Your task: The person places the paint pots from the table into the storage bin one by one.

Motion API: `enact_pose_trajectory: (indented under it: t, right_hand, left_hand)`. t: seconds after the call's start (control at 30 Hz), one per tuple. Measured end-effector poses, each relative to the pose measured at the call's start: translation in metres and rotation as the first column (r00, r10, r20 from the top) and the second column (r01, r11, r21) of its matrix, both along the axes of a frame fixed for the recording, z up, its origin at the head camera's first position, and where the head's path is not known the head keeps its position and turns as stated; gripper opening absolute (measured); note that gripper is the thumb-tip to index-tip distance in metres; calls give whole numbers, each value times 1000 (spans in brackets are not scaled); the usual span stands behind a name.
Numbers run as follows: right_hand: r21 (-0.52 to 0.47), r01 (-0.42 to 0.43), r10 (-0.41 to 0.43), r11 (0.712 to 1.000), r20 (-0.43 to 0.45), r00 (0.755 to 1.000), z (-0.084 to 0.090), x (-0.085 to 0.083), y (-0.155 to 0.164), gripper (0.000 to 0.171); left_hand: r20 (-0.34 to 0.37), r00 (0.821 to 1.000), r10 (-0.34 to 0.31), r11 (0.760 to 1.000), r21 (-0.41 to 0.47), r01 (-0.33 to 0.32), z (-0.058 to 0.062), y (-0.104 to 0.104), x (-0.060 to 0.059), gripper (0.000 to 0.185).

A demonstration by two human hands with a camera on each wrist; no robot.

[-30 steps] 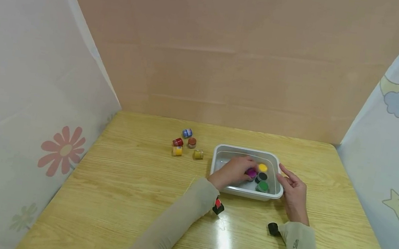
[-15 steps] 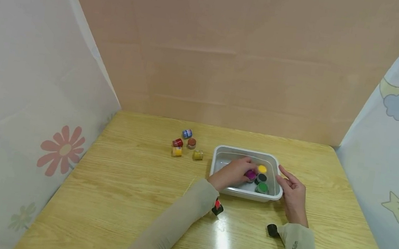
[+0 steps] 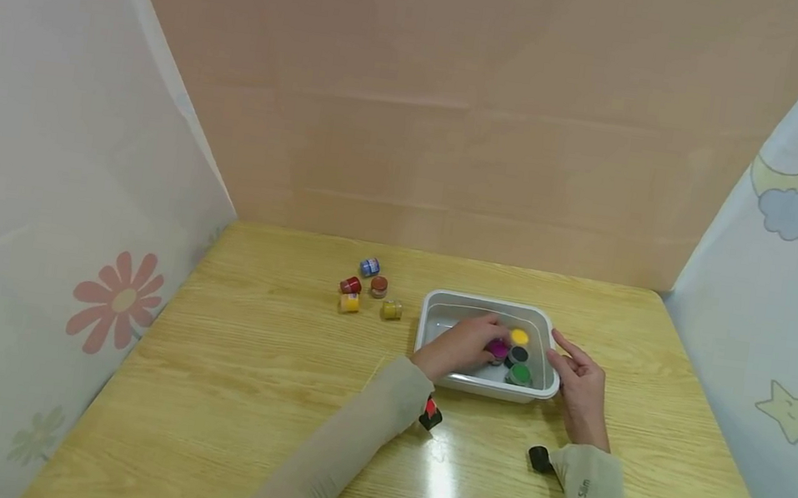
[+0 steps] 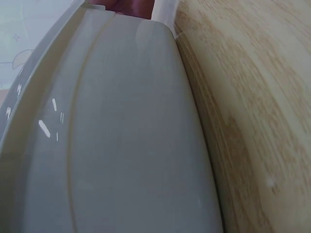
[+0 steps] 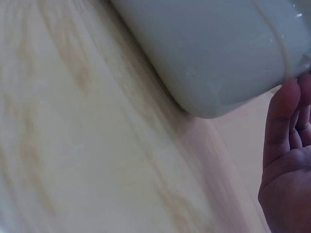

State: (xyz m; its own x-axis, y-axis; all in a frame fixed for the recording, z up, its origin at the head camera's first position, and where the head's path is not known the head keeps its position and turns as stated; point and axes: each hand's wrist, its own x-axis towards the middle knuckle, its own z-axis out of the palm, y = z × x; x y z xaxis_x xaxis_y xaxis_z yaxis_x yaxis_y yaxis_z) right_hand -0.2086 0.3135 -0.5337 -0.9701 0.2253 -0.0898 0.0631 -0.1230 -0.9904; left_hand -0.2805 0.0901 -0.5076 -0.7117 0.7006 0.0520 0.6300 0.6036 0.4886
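Tray point(image 3: 482, 387) on worktop point(image 3: 240, 363). Right hand point(image 3: 583, 391): gripping its end. Left hand point(image 3: 460, 347): inside, grasping purple pot point(image 3: 499, 350). Alongside that: yellow pot point(image 3: 519, 337), black pot point(image 3: 518, 355), green pot point(image 3: 519, 374).

From my station I counted nine jars point(image 3: 392, 309): four in one tray point(image 3: 490, 390), five on one table point(image 3: 258, 399). I saw two hands point(image 3: 457, 347).

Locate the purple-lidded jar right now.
In the head view, the purple-lidded jar is inside the white tray, slightly right of centre, at the left hand's fingertips and just left of the black-lidded jar.
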Motion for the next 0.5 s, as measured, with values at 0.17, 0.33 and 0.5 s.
enact_pose_trajectory:
  t: [0.17,0.33,0.5]
  right_hand:
    - [-12,24,-24,1000,-6,1000,1,-2,-1,46]
    - [-11,6,-6,1000,6,1000,1,0,-2,48]
    - [-17,-2,2,1000,0,1000,1,0,-1,49]
  left_hand:
    - [-17,1000,-9,1000,1,9,3,0,-1,37]
    - [-27,1000,-1,1000,-15,1,5,-1,1,34]
    - [-49,999,-5,999,-37,3,8,-1,2,34]
